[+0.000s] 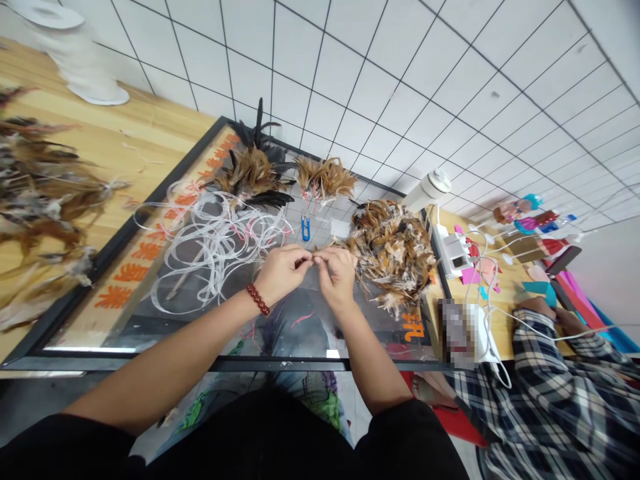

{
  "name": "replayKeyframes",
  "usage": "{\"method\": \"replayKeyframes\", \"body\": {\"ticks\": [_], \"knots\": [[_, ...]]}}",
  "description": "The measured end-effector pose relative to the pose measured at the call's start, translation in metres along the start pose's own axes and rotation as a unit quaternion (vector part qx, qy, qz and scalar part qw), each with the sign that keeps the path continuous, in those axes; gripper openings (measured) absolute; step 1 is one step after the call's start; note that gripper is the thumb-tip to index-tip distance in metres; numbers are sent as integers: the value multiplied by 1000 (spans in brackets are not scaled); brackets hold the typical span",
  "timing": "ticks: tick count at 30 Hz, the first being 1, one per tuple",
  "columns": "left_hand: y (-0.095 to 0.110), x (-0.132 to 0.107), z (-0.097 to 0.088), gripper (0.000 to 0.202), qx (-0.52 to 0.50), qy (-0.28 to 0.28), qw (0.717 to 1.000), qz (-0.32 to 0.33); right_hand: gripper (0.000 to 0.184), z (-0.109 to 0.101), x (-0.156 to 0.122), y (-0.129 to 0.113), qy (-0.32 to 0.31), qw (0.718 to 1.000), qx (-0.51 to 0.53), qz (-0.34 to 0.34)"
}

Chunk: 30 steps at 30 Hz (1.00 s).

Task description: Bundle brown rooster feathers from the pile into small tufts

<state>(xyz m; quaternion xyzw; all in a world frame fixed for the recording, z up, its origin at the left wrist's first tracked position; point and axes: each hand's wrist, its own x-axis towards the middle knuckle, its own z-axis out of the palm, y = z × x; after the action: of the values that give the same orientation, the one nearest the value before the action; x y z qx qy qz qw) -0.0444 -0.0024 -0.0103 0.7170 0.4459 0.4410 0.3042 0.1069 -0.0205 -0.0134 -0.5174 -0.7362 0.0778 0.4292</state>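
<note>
My left hand (281, 271) and my right hand (338, 275) meet over the glass table top (200, 320), fingertips pinched together on something small that I cannot make out. A red bead bracelet (258, 299) circles my left wrist. A heap of brown feathers (393, 250) lies just right of my right hand. Loose loops of white cord (215, 243) spread out to the left of my left hand. Blue snips (305, 229) lie beyond my hands.
Bundles of brown and black feathers (255, 173) and a tan bunch (325, 179) lie at the far edge. More feathers (45, 193) cover the wooden table at left. A white spool (75, 53) stands far left. A person in a plaid sleeve (560, 387) sits at right, near a power strip (455, 253).
</note>
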Motion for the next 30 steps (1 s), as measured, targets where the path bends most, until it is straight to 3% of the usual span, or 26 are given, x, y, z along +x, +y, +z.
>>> {"method": "replayKeyframes", "body": {"ticks": [5,9,12,17,22,27,30], "knots": [[-1,3,2,10,-71,38,994,-79,19,5,3,6,12,995,-20,98],[-6,6,4,13,-205,48,961,-178,16,7,4,14,-17,988,-52,147],[-10,7,5,16,-264,55,939,-214,11,7,3,17,-42,983,-76,160],[-9,7,6,20,-278,47,934,-217,17,0,2,6,45,992,-76,91],[-7,6,5,21,-306,25,928,-209,17,4,1,-4,-11,999,-40,17],[-11,6,7,21,-298,11,936,-188,20,10,4,3,-66,994,39,83],[-10,6,6,20,-266,-14,948,-173,13,10,4,6,-59,989,65,116]]}}
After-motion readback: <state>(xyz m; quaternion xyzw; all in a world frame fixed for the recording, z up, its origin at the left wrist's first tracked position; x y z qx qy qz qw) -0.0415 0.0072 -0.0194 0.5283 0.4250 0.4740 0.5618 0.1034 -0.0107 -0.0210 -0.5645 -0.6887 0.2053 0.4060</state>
